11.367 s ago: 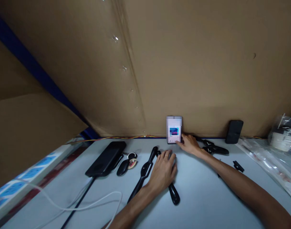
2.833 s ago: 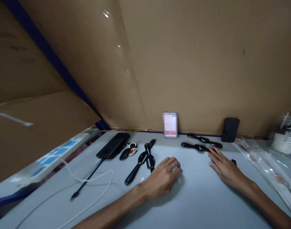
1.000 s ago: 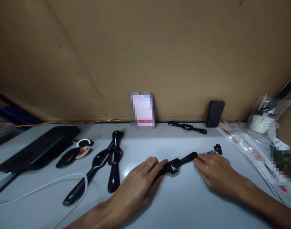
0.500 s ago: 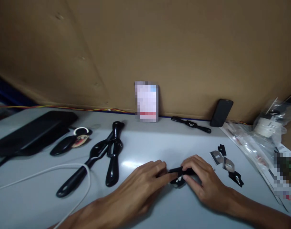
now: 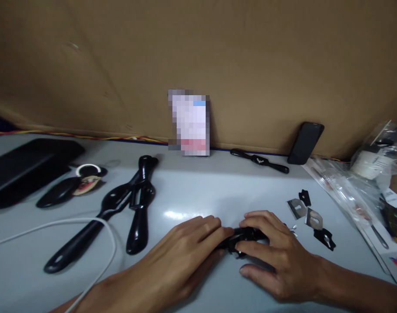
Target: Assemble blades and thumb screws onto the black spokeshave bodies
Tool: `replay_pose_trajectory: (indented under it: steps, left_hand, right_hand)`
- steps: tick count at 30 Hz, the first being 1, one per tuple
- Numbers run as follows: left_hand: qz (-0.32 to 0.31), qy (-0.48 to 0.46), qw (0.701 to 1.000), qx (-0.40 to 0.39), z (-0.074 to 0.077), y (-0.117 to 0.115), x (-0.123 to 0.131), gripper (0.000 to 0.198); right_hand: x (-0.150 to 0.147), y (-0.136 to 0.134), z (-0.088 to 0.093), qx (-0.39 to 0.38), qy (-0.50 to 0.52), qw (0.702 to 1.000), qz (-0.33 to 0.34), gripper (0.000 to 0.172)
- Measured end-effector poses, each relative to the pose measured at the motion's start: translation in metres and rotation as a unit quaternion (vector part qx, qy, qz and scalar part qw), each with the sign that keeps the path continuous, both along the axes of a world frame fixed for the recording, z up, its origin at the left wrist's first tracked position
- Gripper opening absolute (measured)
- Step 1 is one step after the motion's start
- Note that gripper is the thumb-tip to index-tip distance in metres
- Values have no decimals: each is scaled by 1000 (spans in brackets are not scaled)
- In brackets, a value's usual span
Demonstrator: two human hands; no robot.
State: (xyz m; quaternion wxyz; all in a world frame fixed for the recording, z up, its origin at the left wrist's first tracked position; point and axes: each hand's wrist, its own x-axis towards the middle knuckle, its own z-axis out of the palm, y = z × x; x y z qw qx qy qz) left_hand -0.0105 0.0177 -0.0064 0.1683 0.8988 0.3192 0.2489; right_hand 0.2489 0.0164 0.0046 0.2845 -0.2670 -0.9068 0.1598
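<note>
A black spokeshave lies low over the table, partly covered by both hands. My left hand is closed on its left end, fingers over the top. My right hand curls over the right handle, with one fingertip pressing the middle of the body and the thumb held a little apart. Beyond the right fingers sit small silvery screws. Farther right are a steel blade, another steel blade, a black cap plate and a second black cap plate.
Two black spokeshave bodies lie crossed at left, near a white cable and a black computer mouse. Another spokeshave rests by the cardboard wall. A phone leans there. Plastic-wrapped packets line the right side.
The view has shifted slightly. My right fingers have moved across the middle of the spokeshave, and the thumb has come away from it. My left index finger has drawn back from the middle.
</note>
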Motion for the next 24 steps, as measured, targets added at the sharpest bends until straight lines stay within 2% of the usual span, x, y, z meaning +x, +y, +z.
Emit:
replay_pose_trajectory:
  steps: [3,9,11,13,15,17,20,24]
  left_hand:
    - [-6,12,1000,4,0,-1,-3,38]
    - [-1,4,995,101,-3,2,-5,34]
    - [8,-7,992,128,-5,3,-3,34]
    - [6,-24,989,143,-6,4,-2,39]
    - [-4,-29,990,136,-5,3,-3,44]
    - [-8,-17,993,113,-4,2,-6,42]
    - [-1,10,996,85,-5,-1,-9,35]
    - [7,14,998,66,-7,-1,-7,37]
  right_hand:
    - [-1,2,-1,-6,44,999,-4,9]
    - [-5,3,-8,-49,63,992,-101,14]
    - [-5,3,-9,-15,57,994,-91,17]
    - [-3,2,-7,33,40,998,-45,24]
    - [-1,2,-5,63,21,998,9,26]
    - [0,2,-4,68,23,997,29,26]
    - [-1,2,-4,50,66,996,-9,15]
    - [-3,3,-7,-19,72,995,-73,15]
